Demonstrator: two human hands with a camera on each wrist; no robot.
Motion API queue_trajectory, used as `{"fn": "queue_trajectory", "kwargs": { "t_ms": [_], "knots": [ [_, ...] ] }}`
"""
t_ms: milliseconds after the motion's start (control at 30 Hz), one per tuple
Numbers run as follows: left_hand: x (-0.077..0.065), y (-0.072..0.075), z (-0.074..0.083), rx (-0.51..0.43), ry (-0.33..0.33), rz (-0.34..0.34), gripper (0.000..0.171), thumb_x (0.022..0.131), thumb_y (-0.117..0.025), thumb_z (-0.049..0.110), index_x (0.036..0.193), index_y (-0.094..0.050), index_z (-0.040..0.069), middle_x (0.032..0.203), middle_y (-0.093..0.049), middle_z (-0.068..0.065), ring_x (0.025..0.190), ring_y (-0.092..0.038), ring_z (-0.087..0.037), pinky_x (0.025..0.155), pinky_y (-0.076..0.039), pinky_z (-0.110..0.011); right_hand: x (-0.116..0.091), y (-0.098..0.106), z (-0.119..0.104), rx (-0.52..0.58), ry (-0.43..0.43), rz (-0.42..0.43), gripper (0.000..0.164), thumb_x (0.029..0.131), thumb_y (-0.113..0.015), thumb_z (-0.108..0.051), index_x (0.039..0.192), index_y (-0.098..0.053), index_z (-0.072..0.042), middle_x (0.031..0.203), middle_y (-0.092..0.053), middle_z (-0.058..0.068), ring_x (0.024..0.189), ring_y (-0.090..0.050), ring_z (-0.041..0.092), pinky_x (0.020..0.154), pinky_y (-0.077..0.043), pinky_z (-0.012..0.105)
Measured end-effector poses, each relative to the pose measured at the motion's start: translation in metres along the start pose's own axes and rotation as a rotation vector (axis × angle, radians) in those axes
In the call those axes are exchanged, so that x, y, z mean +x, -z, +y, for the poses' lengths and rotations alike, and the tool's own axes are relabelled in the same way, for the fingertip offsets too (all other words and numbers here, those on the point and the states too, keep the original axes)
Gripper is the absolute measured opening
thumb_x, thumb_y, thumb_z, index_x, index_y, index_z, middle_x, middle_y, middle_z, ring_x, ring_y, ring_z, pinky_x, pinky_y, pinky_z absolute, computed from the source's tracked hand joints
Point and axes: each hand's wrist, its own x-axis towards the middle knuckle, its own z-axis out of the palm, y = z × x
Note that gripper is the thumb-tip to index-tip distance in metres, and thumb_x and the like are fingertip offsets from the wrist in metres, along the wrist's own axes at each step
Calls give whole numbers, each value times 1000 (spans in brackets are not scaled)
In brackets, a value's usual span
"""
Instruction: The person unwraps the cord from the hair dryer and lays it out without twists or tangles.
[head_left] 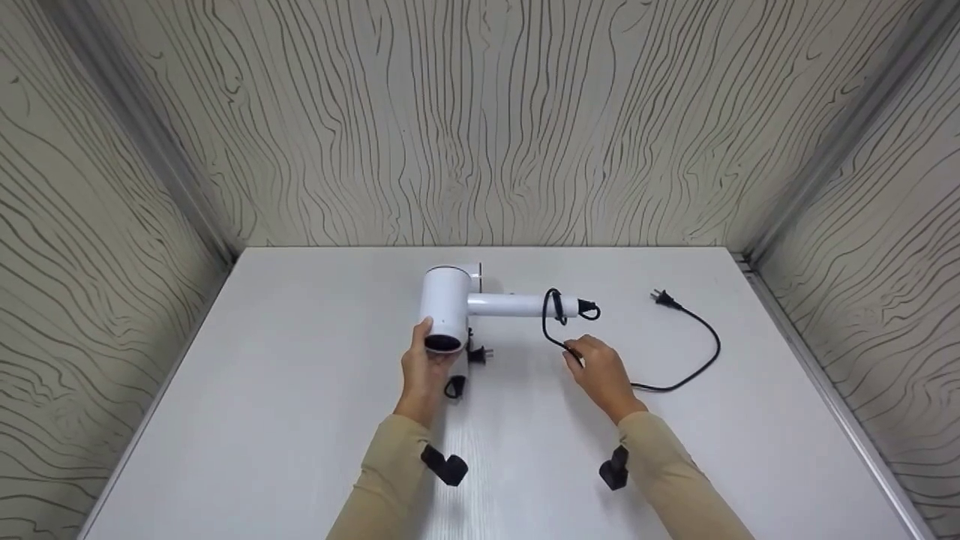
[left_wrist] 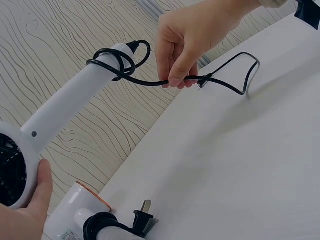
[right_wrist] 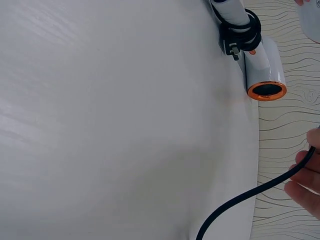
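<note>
A white hair dryer [head_left: 444,300] is held up by my left hand [head_left: 426,371], which grips its barrel with the thumb along the side. Its handle [head_left: 506,304] points to the right, and a black cord [left_wrist: 145,83] loops around the handle's end. My right hand [head_left: 602,373] pinches that cord between thumb and fingers, right of the handle. From there the cord runs on to a two-pin plug [head_left: 663,298] at the right. Below the held dryer lies a second white hair dryer [right_wrist: 267,70] with an orange-rimmed opening, its own cord [right_wrist: 241,35] wound around the handle.
The white table [head_left: 300,420] carries the second dryer, whose plug [head_left: 480,355] sticks out to the right. Wood-grain patterned walls [head_left: 465,120] stand at the back and both sides. Black wrist mounts [head_left: 448,466] sit on both sleeves.
</note>
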Motion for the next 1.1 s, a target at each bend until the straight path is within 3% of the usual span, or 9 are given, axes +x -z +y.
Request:
{"fn": "queue_trajectory", "kwargs": {
  "t_ms": [300, 733, 1100],
  "knots": [
    [1, 2, 2, 42, 9, -10, 67, 98, -43, 38, 147, -25, -4, 142, -39, -22, 126, -51, -27, 114, -41, -41, -1, 3, -3, 6, -44, -28, 6, 82, -70, 1, 87, -71, -1, 79, -68, 9, 74, -66, 16, 66, -58, 29],
    [0, 4, 1, 24, 21, -13, 70, 98, -45, 37, 149, -21, -4, 147, -35, -24, 138, -41, -32, 117, -38, -39, -4, 8, 2, -43, 103, 70, 9, 79, -73, 3, 84, -72, -3, 78, -66, 7, 71, -65, 15, 61, -57, 25],
    [3, 4, -1, -18, -1, 3, 71, 96, -48, 31, 147, -21, -10, 146, -35, -27, 136, -41, -32, 117, -37, -41, -3, 17, 3, -41, 127, 88, 9, 79, -73, 2, 87, -73, -2, 78, -66, 8, 71, -65, 16, 61, -57, 25]
  ]
}}
